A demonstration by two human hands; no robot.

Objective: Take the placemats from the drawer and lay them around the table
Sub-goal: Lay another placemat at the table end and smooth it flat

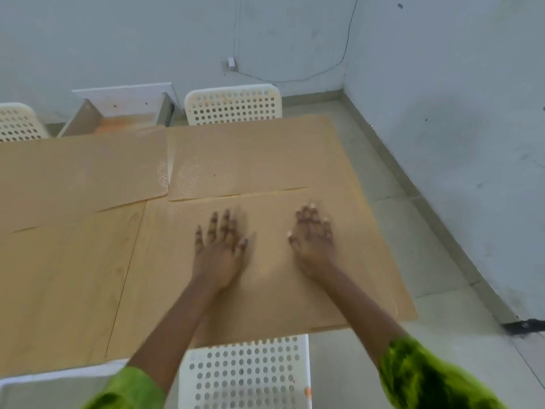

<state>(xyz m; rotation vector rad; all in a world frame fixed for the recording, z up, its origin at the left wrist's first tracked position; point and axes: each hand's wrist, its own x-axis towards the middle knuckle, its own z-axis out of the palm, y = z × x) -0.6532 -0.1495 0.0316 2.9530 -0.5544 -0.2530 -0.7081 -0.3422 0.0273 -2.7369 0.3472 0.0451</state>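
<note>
Three tan placemats lie on the wooden table point(59, 284). The near placemat point(265, 284) covers the table's right front corner. My left hand point(219, 249) and my right hand point(312, 240) rest flat on it, fingers spread, palms down, holding nothing. A second placemat point(253, 160) lies at the far right, its near edge slightly under or against the near one. A third placemat point(79, 175) lies at the far left. An open white drawer point(124, 113) stands beyond the table's far edge.
White perforated chairs stand at the far side point(233, 104), the far left point(17, 122) and right below me point(244, 376). Grey walls close in behind and to the right. A black cable point(348, 39) runs down the back wall. Pale floor tiles lie right of the table.
</note>
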